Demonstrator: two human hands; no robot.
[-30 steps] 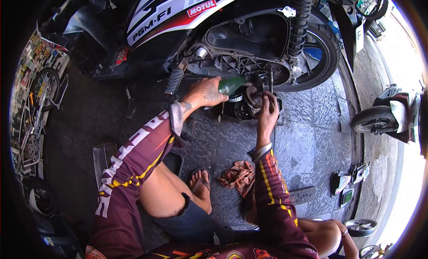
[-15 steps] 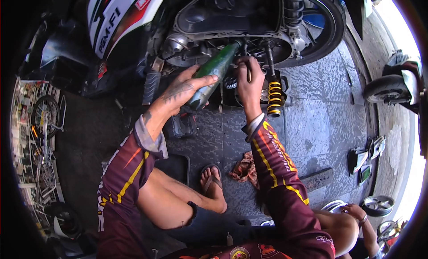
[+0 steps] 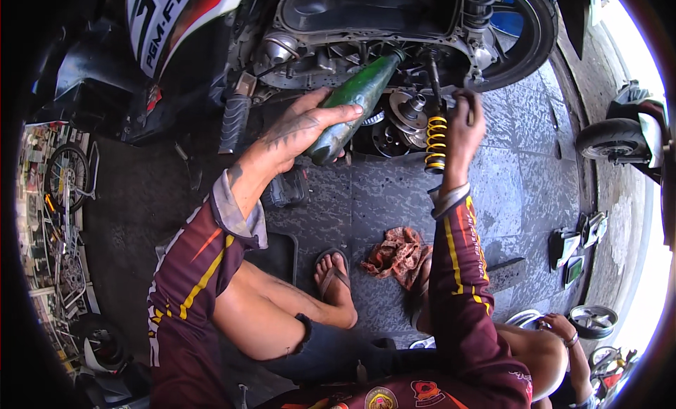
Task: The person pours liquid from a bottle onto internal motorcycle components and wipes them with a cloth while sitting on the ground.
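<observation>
My left hand [image 3: 306,131] is closed round a green glass bottle [image 3: 352,99], tilted with its neck up against the open engine casing [image 3: 320,39] of a scooter. My right hand [image 3: 465,127] has curled fingers just right of a yellow coil spring [image 3: 436,143]; what they hold, if anything, I cannot make out. The spring hangs below a shaft [image 3: 432,74] at the casing. Round metal pulley parts [image 3: 401,120] sit under the casing, partly behind the bottle.
A rear wheel [image 3: 528,53] is behind the casing. An orange rag [image 3: 394,258] lies by my foot. A parked scooter [image 3: 612,138] stands right. Bicycles [image 3: 67,184] are at the left. Another person's hand [image 3: 560,328] is near wheel rims [image 3: 591,321] at lower right.
The bottle has risen from lower among the parts to the casing, tilting more upright. My right hand has moved right, from beside the bottle to beside the spring. The view has shifted.
</observation>
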